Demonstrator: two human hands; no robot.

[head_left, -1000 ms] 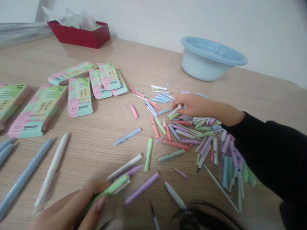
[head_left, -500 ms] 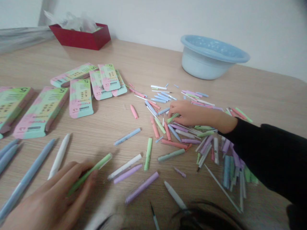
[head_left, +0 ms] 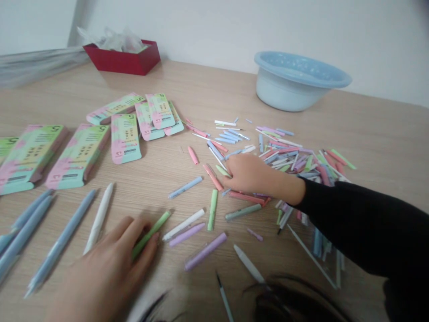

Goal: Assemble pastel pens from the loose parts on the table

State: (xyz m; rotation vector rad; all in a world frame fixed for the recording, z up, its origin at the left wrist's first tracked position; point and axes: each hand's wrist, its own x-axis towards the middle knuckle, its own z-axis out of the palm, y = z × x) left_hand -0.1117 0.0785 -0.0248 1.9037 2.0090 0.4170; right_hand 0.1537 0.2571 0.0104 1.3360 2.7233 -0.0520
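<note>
My left hand [head_left: 110, 268] lies low at the left with its fingers stretched flat, the fingertips resting on a green pen [head_left: 157, 226] that lies on the wooden table [head_left: 385, 143]. My right hand [head_left: 251, 174], in a black sleeve, reaches across to the middle of the table. Its fingers are curled down at the near edge of a heap of pastel pen parts [head_left: 295, 158], beside a small green piece [head_left: 223, 171]. What the curled fingers hold is hidden.
Blue pens [head_left: 60, 241] and a white pen [head_left: 98, 219] lie left of my left hand. Pastel boxes [head_left: 80, 154] and flat packs [head_left: 157, 112] sit further back. A blue basin [head_left: 301, 82] and a red box [head_left: 124, 58] stand by the wall.
My left hand brought the green pen down and to the left, then flattened over it on the table. My right hand drew from the far side of the heap toward me.
</note>
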